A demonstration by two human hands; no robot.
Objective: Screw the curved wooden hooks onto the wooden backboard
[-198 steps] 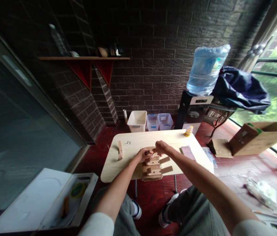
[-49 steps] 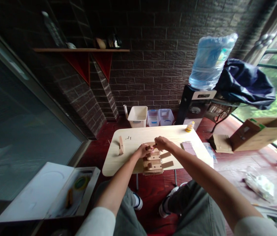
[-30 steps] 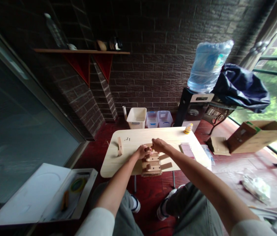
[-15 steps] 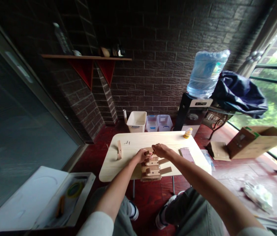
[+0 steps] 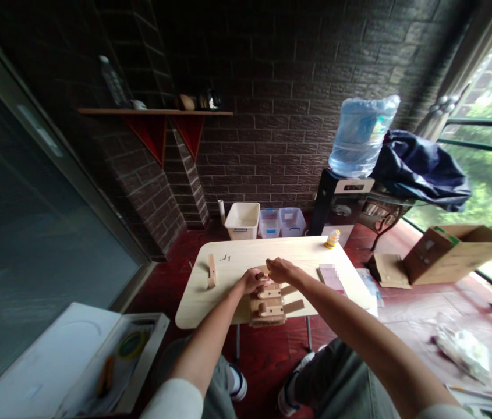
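Observation:
A wooden assembly [image 5: 271,311] of light, rounded bars with dark holes lies near the front edge of the pale table [image 5: 228,302]; flat brown slats stick out to its right. At its far end my left hand [image 5: 251,280] is closed on a small wooden piece [image 5: 260,276]. My right hand [image 5: 281,270] is closed just beside it, fingers pinched over the same end of the assembly. What those fingers hold is too small and covered to make out. Farther left on the tabletop lies a loose wooden bar [image 5: 212,271], with several small dark screws [image 5: 225,258] beyond it.
A yellow-capped bottle [image 5: 332,239] stands at the table's back right corner, and a flat pinkish item [image 5: 331,277] lies in front of it. Behind the table are a white basket [image 5: 243,221] and clear bins [image 5: 291,222]. An open white case [image 5: 136,355] sits at left.
The camera view has tilted slightly, so the scene sits a little lower. My right hand has shifted slightly left, closer to my left hand, which stays at the far end.

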